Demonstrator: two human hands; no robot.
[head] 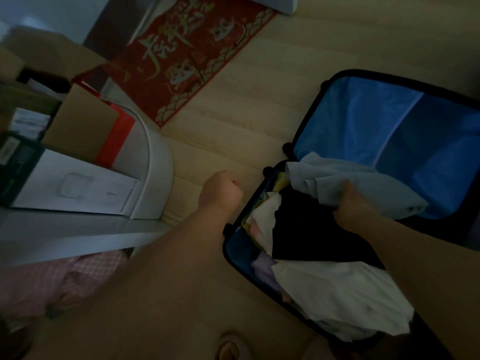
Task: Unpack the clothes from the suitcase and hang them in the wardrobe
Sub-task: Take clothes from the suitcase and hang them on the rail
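Toward three o'clock, the right hand (349,206) is closed on a pale blue-white garment (324,178), fingers buried in the soft, crumpled cloth, which bunches up around the knuckles. That garment lies across the hinge line of the open suitcase (363,120), partly on the smooth blue lining of the lid half and partly on the packed half. The right forearm comes in from five o'clock, bare, crossing over the packed clothes.

Near the centre, the left hand (220,190) is curled into a loose fist with nothing visible in it, just beside the suitcase's dark rim and above the pale wooden floor (259,100). Its bare forearm runs in straight from seven o'clock.

Inside the packed half, a black garment (311,235) sits flat in the middle, a rumpled white garment (337,294) is heaped toward five o'clock, and a lilac piece (262,268) is tucked against the near wall. The case has a hard black edge and small dark wheels on its nine o'clock side.

At twelve o'clock a red mat (187,53) with pale gold characters lies on the floor. At nine o'clock stand a brown cardboard box (83,120) and a glossy white curved panel (158,162); pink checked fabric (65,276) shows at eight o'clock.
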